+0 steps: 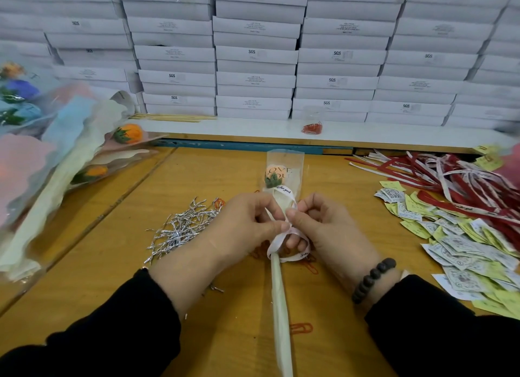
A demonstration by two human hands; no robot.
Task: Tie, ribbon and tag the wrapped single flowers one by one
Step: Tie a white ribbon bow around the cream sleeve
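We have the wrapped flower (281, 278) lying stem toward us on the wooden table (213, 168), and both our left hand (242, 230) and right hand (323, 230) pinch the white ribbon (277, 243) looped at its neck. If either pinch slackens, we judge the half-formed knot could slip loose; pulling hard could crumple the clear sleeve. Farther right, the tags (464, 244) wait.

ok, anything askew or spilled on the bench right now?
Mostly loose clutter: orange paper clips lie scattered on the wooden table under and beside the wrapped flower, away from the bagged clips on the white ledge. Silver twist ties sit in a loose heap.
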